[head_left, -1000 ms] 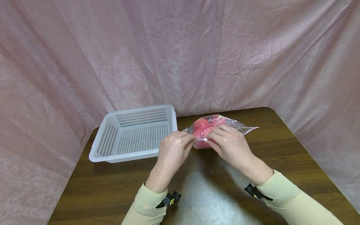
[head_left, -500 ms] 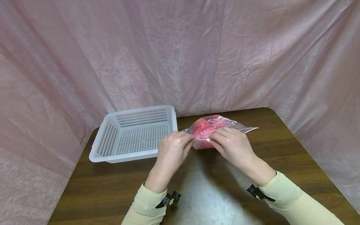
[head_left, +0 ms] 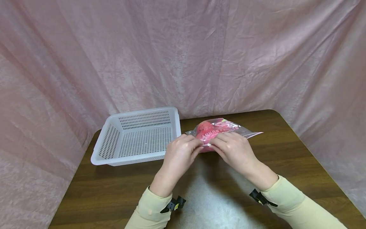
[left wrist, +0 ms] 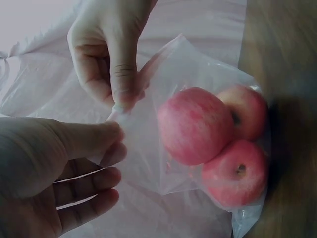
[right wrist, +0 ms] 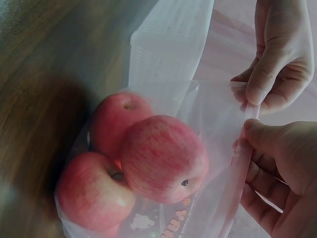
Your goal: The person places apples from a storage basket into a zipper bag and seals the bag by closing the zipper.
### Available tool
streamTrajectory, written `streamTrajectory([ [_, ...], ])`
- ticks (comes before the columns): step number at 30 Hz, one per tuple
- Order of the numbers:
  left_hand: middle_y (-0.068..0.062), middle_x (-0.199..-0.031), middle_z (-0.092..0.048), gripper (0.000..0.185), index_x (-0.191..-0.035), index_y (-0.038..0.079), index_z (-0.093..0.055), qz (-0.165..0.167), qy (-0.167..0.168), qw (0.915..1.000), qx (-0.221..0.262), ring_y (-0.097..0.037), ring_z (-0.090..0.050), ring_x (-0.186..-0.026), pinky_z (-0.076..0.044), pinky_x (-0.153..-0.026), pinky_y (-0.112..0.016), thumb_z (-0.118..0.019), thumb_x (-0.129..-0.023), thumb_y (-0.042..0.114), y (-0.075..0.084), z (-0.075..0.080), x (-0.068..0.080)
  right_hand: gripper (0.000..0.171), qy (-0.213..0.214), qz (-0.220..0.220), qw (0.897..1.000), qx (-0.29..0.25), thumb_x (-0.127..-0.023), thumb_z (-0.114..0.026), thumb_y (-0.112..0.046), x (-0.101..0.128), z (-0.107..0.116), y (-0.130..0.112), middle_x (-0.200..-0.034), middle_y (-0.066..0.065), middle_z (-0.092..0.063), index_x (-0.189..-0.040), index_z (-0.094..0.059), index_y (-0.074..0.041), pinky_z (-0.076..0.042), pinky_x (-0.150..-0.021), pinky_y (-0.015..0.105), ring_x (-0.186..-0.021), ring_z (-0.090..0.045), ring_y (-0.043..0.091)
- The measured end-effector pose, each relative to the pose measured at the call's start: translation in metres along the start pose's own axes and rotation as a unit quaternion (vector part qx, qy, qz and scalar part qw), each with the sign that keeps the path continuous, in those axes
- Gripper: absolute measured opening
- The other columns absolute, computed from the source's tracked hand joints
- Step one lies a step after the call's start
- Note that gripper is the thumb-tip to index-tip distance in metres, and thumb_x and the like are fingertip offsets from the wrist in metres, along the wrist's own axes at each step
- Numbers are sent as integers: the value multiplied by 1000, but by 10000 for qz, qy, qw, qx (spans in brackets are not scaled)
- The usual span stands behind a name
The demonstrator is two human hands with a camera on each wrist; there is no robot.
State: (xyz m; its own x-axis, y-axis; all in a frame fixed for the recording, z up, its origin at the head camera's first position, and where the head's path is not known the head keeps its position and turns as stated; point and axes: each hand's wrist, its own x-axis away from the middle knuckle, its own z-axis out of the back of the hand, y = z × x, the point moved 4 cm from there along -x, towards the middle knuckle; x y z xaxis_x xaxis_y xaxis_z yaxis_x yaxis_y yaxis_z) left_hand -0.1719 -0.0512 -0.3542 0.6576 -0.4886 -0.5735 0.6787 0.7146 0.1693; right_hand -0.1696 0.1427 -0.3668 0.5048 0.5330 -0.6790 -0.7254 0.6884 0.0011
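On the left of the wooden table (head_left: 114, 187) stands a white perforated basket (head_left: 137, 136), and everything else sits to the right of it. Just beside the basket's right wall lies a clear plastic bag (head_left: 220, 128) with a strip seal along its mouth and pink lettering printed on one face. It holds three red apples (right wrist: 163, 158), packed against each other at the closed end, their skin pink-red with pale streaks.

The left hand (head_left: 179, 156) is nearest the basket, its thumb and fingers curled to pinch the bag's mouth edge. Right of it, the right hand (head_left: 233, 152) pinches the same edge in the same way, fingertips of both hands almost meeting over the seal. The bag rests on the table beyond the hands, farther from the person than the basket's near rim. A pink cloth (head_left: 183, 54) hangs behind the basket and around the table.

From the head camera the apples merge into one red lump behind the lettering. The left wrist view shows the three apples (left wrist: 195, 126) apart, one with its stem hollow facing out, and the left hand (left wrist: 54, 168) thumb pressed to the film opposite the right hand (left wrist: 111, 54). The right wrist view alone shows the pink seal strip running between the two pinches, the basket (right wrist: 171, 39) behind the bag (right wrist: 218, 124), and the print on the bag's lower face.
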Motion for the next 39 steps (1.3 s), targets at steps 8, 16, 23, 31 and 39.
streamTrajectory([
  [8,1,-96,-79,12,-99,15,-87,-58,111,9998,-136,-21,-69,-86,-58,-69,-37,-95,-91,18,0,-1,0,24,-161,-235,9995,-144,-90,-92,-21,-2,-3,-4,-112,3,-81,-111,-82,-15,-59,-99,48,-109,-76,29],
  [16,2,-92,-78,14,-97,16,-86,-98,243,9996,-128,-21,-67,-84,-57,-68,-37,-97,-88,19,1,1,1,24,-168,-278,9993,-169,-91,-92,-22,0,-6,-5,-113,2,-80,-111,-81,-16,-60,-96,46,-107,-75,28],
  [23,2,-93,-78,14,-100,17,-87,-26,118,9998,-154,-20,-68,-85,-57,-68,-36,-95,-90,23,-2,2,1,21,-162,-189,9997,-91,-91,-91,-21,2,-4,-3,-112,2,-79,-107,-80,-15,-60,-98,47,-108,-75,28],
  [31,3,-92,-77,13,-99,18,-87,-11,94,9997,-207,-20,-67,-83,-57,-66,-35,-95,-90,24,-3,2,1,16,-141,-173,9997,-35,-92,-90,-19,8,-1,3,-105,1,-78,-103,-79,-14,-60,-93,48,-103,-75,28],
  [39,4,-90,-76,12,-98,18,-87,-38,135,9995,-298,-19,-67,-82,-56,-67,-36,-94,-91,24,-5,3,2,14,-106,-244,9996,-38,-92,-88,-16,13,2,8,-103,0,-77,-102,-79,-13,-60,-90,49,-102,-75,29],
])
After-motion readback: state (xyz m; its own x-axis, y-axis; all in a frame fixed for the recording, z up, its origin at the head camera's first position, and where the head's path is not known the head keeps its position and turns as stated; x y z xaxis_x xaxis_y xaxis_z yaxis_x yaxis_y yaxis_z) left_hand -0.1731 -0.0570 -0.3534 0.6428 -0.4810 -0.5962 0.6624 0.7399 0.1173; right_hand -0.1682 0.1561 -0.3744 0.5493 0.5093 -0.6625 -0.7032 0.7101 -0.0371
